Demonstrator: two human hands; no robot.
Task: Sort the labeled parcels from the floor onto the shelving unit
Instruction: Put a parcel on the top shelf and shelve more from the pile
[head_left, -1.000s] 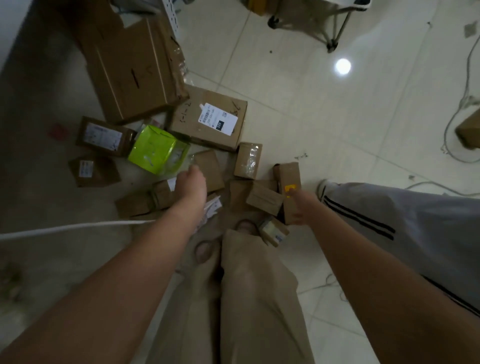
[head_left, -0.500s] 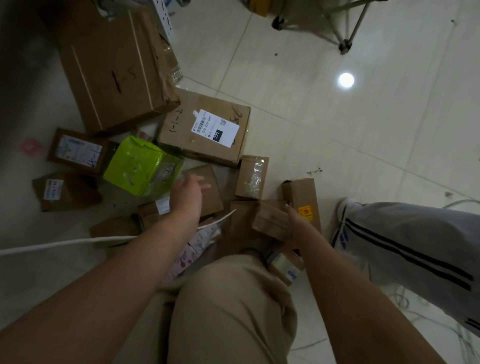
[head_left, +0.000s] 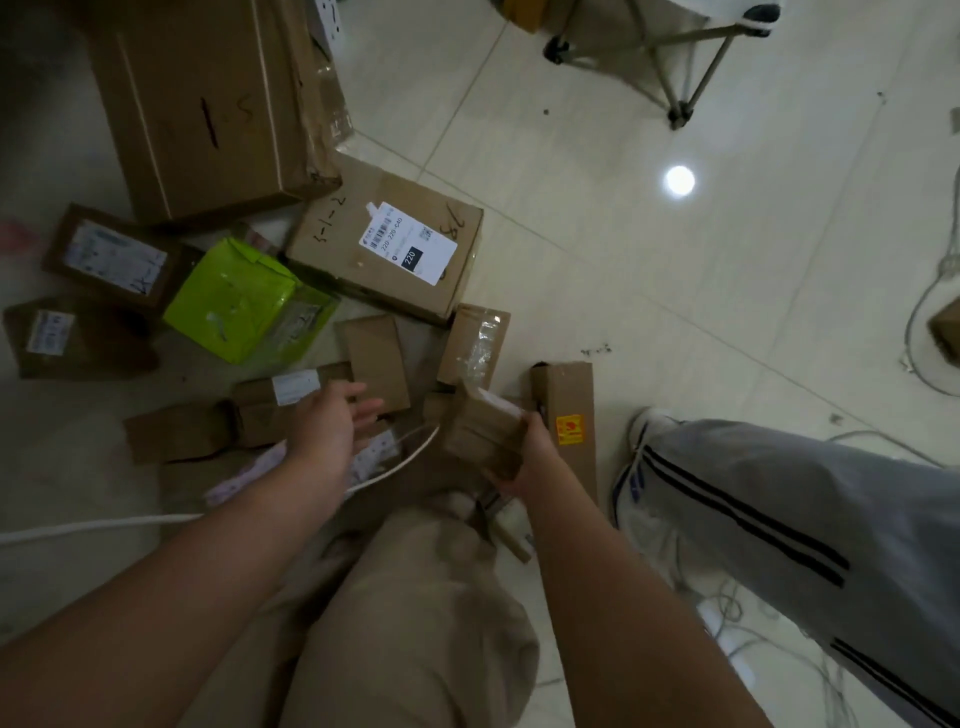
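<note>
Head view: left hand hovered left of frame centre over the flat cartons, fingers loosely spread, holding nothing. Right hand, just right of centre, had its fingers wrapped round a small brown parcel, held tilted above the pile on the floor. Remaining parcels lay on the floor: labelled box marked 220 above centre, green packet at left, long carton with yellow sticker just right of the right hand.
</note>
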